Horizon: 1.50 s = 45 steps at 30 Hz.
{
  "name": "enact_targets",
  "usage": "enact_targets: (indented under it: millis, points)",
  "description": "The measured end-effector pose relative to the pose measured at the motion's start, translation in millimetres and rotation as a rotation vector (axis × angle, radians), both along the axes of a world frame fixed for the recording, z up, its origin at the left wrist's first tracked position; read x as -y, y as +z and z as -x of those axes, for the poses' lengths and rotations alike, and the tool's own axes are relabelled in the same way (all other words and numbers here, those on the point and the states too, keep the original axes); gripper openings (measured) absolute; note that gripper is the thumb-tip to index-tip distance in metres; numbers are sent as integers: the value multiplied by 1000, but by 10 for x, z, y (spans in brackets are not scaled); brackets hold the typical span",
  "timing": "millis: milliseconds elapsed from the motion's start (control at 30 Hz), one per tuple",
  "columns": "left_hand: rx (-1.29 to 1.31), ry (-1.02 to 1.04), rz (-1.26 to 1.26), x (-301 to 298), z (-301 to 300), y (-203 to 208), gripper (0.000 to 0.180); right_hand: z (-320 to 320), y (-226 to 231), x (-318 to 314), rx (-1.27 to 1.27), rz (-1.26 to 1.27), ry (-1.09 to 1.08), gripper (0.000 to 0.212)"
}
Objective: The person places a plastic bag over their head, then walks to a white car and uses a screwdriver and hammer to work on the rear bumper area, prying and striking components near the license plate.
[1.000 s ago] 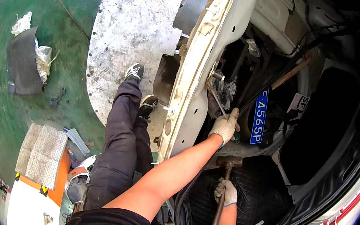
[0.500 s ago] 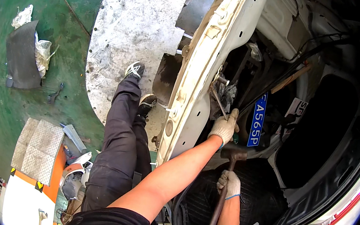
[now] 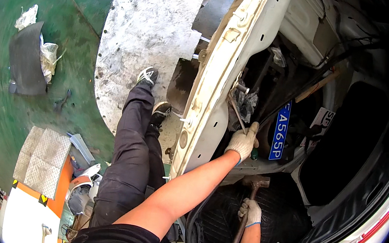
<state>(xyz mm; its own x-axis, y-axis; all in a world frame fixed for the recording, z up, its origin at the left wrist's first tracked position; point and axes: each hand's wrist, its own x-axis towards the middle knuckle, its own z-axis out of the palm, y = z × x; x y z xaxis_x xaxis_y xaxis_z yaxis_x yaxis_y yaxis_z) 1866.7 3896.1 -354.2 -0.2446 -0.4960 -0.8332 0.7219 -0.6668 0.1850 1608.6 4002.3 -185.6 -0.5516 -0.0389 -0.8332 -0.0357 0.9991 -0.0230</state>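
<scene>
My left hand (image 3: 242,143), in a white knit glove, is closed around a screwdriver (image 3: 238,111). Its metal shaft slants up and left to the inner side of the white car body panel (image 3: 213,89), beside a short round metal stud (image 3: 242,88). Something green shows just below that hand, seemingly the handle's end. My right hand (image 3: 250,211), gloved too, grips a hammer (image 3: 237,235) partway along its handle. The rusty hammer head (image 3: 256,181) points away from me, below and apart from my left hand. Black quilted lining (image 3: 281,211) lies beneath it.
A blue licence plate (image 3: 279,132) lies inside the open trunk, with crumpled clear plastic (image 3: 245,103) and black cables nearby. Left of the panel, a worn white metal plate (image 3: 138,25) covers the green floor. An orange-and-white cabinet (image 3: 29,203) stands at the lower left.
My right hand has drawn the hammer slightly down and toward me, away from my left hand. My left hand keeps the screwdriver in about the same place.
</scene>
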Motion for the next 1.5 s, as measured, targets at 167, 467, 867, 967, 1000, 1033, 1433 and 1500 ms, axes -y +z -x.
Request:
enact_targets:
  millis: [167,467,867,967,1000,1033,1433,1500]
  points:
    - [12,29,-35,58,-68,-2,78,-39,5,70,27,57,-74,6]
    - [24,59,-21,63,-53,1,75,-1014,-47,560,-19,7,644,18]
    - [280,-122,-123,-285,-148,106,88,-875,-203,-26,279,-61,45,7]
    - [278,-70,-187,-351,-42,4,88,-1055,-205,-61,314,-83,114,16]
    - [291,-82,-169,-348,-44,12,88,-1090,-199,-65,316,-76,122,8]
    - [307,-86,-156,-339,-74,8,87,-1118,-215,-64,299,-76,160,9]
    - [-48,150,-114,-275,-281,166,71,-1294,-468,230,198,-149,354,16]
    - [-54,122,-126,-309,-154,-17,68,-1392,-550,356,236,-170,323,17]
